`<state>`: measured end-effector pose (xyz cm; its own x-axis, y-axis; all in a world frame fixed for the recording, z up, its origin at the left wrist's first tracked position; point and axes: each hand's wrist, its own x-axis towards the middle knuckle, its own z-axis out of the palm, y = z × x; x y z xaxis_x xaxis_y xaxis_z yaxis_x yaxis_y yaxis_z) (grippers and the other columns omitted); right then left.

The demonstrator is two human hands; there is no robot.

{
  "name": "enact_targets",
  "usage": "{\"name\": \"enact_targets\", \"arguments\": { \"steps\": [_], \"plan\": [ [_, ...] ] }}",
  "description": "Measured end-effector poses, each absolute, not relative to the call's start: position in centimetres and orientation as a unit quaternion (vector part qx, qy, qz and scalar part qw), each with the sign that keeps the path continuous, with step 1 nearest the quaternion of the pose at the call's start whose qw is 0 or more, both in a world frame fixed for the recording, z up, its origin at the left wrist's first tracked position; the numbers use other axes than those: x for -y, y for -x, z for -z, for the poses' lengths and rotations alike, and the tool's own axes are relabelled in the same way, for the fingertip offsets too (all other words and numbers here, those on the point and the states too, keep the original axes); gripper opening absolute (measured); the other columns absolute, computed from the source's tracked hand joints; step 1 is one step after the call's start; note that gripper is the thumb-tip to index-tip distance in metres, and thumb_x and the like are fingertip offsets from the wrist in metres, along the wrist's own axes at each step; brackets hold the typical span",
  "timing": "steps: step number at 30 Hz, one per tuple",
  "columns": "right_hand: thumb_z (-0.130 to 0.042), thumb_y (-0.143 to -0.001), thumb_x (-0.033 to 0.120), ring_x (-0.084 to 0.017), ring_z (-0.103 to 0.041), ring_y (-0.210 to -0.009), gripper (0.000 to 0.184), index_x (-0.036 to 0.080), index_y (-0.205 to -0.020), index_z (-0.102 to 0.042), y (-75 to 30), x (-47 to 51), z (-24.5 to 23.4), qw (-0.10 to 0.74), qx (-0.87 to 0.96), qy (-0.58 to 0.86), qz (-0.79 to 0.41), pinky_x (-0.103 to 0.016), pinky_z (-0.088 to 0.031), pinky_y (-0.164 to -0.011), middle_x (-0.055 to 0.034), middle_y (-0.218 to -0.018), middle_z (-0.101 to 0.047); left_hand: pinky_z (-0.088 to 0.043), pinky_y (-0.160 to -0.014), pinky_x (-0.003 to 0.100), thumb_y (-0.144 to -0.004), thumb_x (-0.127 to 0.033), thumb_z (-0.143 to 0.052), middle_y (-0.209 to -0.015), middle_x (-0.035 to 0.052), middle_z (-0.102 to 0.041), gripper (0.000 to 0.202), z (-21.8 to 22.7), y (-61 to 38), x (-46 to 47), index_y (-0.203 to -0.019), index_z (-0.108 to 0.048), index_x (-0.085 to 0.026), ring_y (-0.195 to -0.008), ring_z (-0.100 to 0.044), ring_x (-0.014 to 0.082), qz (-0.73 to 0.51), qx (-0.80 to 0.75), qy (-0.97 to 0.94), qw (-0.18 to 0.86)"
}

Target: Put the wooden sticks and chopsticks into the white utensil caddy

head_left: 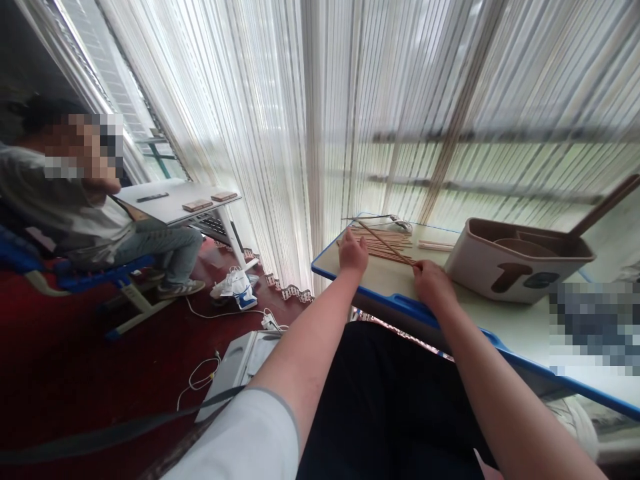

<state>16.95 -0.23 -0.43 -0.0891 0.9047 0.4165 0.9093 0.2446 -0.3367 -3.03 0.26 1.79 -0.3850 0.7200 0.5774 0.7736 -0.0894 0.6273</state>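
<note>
Head view: right hand pinches the near end of one thin stick, which slants above loose sticks on the blue-edged desk. Left hand curls beside the sticks; cannot tell whether it grips any. Bin stands just beside right hand.

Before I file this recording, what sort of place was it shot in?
Possibly a classroom or study room: a blue-edged desk, a separate white table, and a blue chair with someone seated.
</note>
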Motion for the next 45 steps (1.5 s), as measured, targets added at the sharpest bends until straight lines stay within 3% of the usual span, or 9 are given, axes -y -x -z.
{"name": "enact_targets", "arguments": {
  "steps": [2,5,10,14,18,23,28,40,45],
  "plan": [
    [-0.040,-0.086,0.029,-0.026,-0.055,-0.098,0.031,0.013,-0.103,-0.060,-17.1,0.2,0.5,0.286,0.742,0.607,-0.003,-0.035,-0.039,-0.083,-0.0153,-0.103,-0.063,-0.042,-0.088,0.035,-0.092,-0.044,-0.030,-0.106,0.0152,-0.064,0.046,-1.6,3.2,-0.6,-0.108,-0.059,-0.012,-0.103,-0.058,0.0234,0.469,0.650,0.596,-0.044],
    [-0.041,-0.085,0.028,-0.026,-0.056,-0.096,0.029,0.014,-0.101,-0.061,-17.1,0.2,0.4,0.288,0.748,0.598,-0.014,-0.035,-0.040,-0.083,-0.0141,-0.102,-0.063,-0.046,-0.079,0.030,-0.092,-0.049,-0.028,-0.085,0.0090,-0.069,0.049,-1.5,3.2,-0.7,-0.090,-0.064,-0.016,-0.085,-0.064,0.0189,0.457,0.599,0.649,-0.104],
    [-0.041,-0.084,0.028,-0.025,-0.057,-0.095,0.027,0.015,-0.099,-0.061,-16.9,0.4,0.3,0.312,0.754,0.578,-0.021,-0.036,-0.041,-0.084,-0.0133,-0.101,-0.064,-0.048,-0.068,0.024,-0.090,-0.046,-0.036,-0.078,0.0057,-0.070,0.042,-1.8,2.6,-0.5,-0.082,-0.063,-0.015,-0.069,-0.065,0.0132,0.509,0.565,0.629,-0.161],
    [-0.040,-0.083,0.027,-0.022,-0.058,-0.090,0.028,0.016,-0.098,-0.060,-17.0,1.0,0.1,0.375,0.752,0.540,-0.039,-0.035,-0.043,-0.082,-0.0117,-0.097,-0.064,-0.047,-0.055,0.021,-0.089,-0.042,-0.040,-0.077,0.0064,-0.070,0.036,-3.7,-0.3,-0.7,-0.089,-0.062,-0.013,-0.056,-0.062,0.0103,0.569,0.485,0.610,-0.262],
    [-0.039,-0.085,0.031,-0.020,-0.060,-0.082,0.029,0.017,-0.100,-0.060,-18.2,2.3,-2.0,0.443,0.746,0.497,-0.036,-0.035,-0.047,-0.076,-0.0103,-0.098,-0.064,-0.049,-0.055,0.021,-0.088,-0.041,-0.044,-0.082,0.0074,-0.070,0.035,-7.7,-4.6,-0.3,-0.098,-0.061,-0.012,-0.058,-0.061,0.0094,0.599,0.360,0.638,-0.322],
    [-0.046,-0.084,0.033,-0.017,-0.061,-0.072,0.023,0.021,-0.095,-0.062,-22.0,3.7,-8.4,0.501,0.730,0.464,0.006,-0.030,-0.049,-0.069,-0.0069,-0.092,-0.066,-0.050,-0.064,0.023,-0.089,-0.040,-0.043,-0.089,0.0063,-0.071,0.035,-13.5,-9.1,0.5,-0.106,-0.061,-0.015,-0.070,-0.062,0.0104,0.613,0.273,0.687,-0.279],
    [-0.049,-0.083,0.033,-0.017,-0.062,-0.072,0.022,0.022,-0.094,-0.064,-27.5,2.5,-13.4,0.508,0.709,0.487,0.047,-0.029,-0.048,-0.068,-0.0054,-0.087,-0.067,-0.050,-0.072,0.025,-0.087,-0.039,-0.049,-0.089,0.0067,-0.071,0.032,-17.1,-13.6,-1.2,-0.100,-0.066,-0.015,-0.077,-0.064,0.0123,0.624,0.222,0.707,-0.249],
    [-0.053,-0.079,0.033,-0.015,-0.061,-0.063,0.022,0.022,-0.088,-0.069,-34.5,-2.2,-14.4,0.535,0.614,0.573,0.090,-0.027,-0.045,-0.063,-0.0026,-0.078,-0.070,-0.052,-0.067,0.026,-0.081,-0.029,-0.059,-0.085,0.0046,-0.071,0.017,-18.2,-22.5,-7.6,-0.090,-0.068,-0.018,-0.079,-0.065,0.0151,0.601,0.169,0.741,-0.248],
    [-0.053,-0.079,0.033,-0.018,-0.064,-0.074,0.022,0.024,-0.089,-0.070,-35.2,-2.5,-13.9,0.508,0.604,0.603,0.118,-0.029,-0.046,-0.068,-0.0025,-0.085,-0.071,-0.051,-0.070,0.028,-0.081,-0.026,-0.057,-0.085,0.0042,-0.071,0.015,-17.9,-22.9,-8.1,-0.089,-0.068,-0.018,-0.076,-0.065,0.0145,0.576,0.193,0.767,-0.206]
  ]
}}
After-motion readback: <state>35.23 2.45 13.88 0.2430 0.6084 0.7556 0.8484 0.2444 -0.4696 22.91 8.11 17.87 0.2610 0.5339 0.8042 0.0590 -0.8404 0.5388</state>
